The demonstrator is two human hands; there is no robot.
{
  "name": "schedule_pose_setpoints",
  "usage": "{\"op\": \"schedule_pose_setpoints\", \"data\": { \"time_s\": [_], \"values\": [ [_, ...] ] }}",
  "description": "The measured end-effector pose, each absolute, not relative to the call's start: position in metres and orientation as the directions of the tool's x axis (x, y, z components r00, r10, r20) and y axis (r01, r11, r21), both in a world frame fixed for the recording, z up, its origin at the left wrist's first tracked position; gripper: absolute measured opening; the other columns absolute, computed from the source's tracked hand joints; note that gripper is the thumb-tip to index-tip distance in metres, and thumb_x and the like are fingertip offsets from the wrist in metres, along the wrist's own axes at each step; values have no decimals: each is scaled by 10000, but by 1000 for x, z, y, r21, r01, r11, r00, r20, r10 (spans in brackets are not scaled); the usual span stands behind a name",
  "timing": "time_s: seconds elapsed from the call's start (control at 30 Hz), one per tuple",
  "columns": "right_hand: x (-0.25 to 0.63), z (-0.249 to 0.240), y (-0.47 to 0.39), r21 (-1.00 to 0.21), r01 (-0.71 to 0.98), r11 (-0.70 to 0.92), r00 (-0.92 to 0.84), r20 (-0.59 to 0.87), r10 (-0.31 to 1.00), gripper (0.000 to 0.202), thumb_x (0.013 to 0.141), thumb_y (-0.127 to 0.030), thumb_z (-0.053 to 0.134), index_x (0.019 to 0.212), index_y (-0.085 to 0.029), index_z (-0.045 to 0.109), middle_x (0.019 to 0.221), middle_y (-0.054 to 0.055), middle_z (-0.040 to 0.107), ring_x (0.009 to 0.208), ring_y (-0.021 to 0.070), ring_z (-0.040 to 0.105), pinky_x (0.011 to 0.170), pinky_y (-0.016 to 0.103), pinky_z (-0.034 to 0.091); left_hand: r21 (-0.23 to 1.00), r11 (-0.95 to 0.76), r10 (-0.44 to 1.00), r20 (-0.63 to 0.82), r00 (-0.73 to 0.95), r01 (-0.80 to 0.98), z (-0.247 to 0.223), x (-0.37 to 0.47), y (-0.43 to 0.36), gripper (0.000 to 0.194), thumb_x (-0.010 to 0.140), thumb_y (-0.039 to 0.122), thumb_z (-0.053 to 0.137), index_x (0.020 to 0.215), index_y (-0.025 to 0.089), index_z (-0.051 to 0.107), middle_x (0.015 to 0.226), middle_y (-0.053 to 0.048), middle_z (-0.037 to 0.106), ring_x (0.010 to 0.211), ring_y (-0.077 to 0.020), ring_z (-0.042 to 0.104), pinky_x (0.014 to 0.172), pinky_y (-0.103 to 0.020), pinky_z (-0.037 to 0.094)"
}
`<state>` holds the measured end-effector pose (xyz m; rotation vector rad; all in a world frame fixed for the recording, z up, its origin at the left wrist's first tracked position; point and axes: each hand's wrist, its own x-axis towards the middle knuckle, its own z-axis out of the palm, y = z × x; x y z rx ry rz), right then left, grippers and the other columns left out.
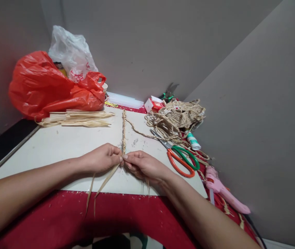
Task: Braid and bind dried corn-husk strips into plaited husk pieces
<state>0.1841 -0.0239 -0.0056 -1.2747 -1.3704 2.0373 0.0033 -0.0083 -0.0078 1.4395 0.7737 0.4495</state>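
red plastic bag (pixel 51 88) back left, white plastic bag (pixel 71 48) behind it; black-screened phone (pixel 7 143) far left; pale sticks (pixel 123 100) at back, red-white box (pixel 153 104) just beside; green-handled cutters (pixel 168 94) behind box; pink glue gun (pixel 222 190) far right

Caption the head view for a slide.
Two bare hands pinch the lower end of a thin tan braided strip above a white board.

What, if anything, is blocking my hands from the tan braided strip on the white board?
Nothing visible. Your left hand and right hand meet at the braided strip's near end. The scissors with orange and green handles lie off to the right.
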Motion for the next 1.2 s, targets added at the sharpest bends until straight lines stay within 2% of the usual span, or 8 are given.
{"op": "schedule_pose_setpoints", "data": {
  "time_s": [0.1,0.2,0.27,0.43,0.67,0.83,1.0,1.2],
  "values": [
    [175,-10,-31,-861,27,-508,-420,-471,776,339,745,-434,602,585,-153,501,356,-105,293,294,24,146,316,199,77,967,65,682,-223,697,246,-4,0,-9,227,801,280,500,813,122,661,687,-20,660,595,-101,550,604,-205,423],
    [166,-12,-40,-873,-20,-486,-314,-456,833,308,734,-408,609,604,-138,538,332,-105,294,285,21,142,313,198,62,932,172,627,-353,694,319,3,-1,-14,230,806,307,461,766,132,605,496,26,544,363,-68,399,398,-192,325],
    [163,-13,-44,-869,-71,-490,-282,-454,845,322,717,-405,626,568,-152,496,331,-104,295,284,18,147,312,194,67,908,258,578,-419,700,330,7,1,-20,259,831,352,420,776,139,554,483,21,534,319,-74,400,349,-190,305],
    [159,-12,-53,-807,-221,-548,-312,-474,824,425,710,-399,638,499,-181,341,359,-109,270,304,2,136,326,177,76,914,292,632,-405,661,281,2,8,-37,323,846,452,413,922,146,483,641,-33,617,419,-104,554,395,-190,414],
    [155,-12,-57,-845,-137,-518,-312,-459,832,309,754,-351,580,548,-150,467,352,-27,464,280,27,274,326,185,99,943,212,733,-326,597,255,-7,16,-50,171,804,285,457,918,158,454,722,-35,622,479,-116,578,420,-213,442],
    [160,-11,-55,-801,-213,-559,-300,-491,818,285,683,-300,656,576,-163,431,361,-117,283,315,4,154,337,169,76,892,224,683,-432,589,393,13,7,-34,278,777,335,492,956,128,543,533,15,559,402,-109,488,411,-216,370],
    [166,-8,-50,-776,-221,-591,-386,-488,783,227,696,-313,663,678,-134,524,398,-131,219,360,6,97,353,168,43,927,-56,898,-116,425,372,10,2,-17,215,768,324,504,789,135,605,650,-8,597,594,-114,516,595,-233,405],
    [171,-3,-44,-791,-170,-588,-478,-455,751,235,708,-321,656,663,-132,522,411,-124,240,362,10,108,353,174,59,961,186,770,-272,577,206,-8,11,-20,248,823,325,411,657,159,490,551,31,479,487,-80,414,550,-224,367]
  ]
}}
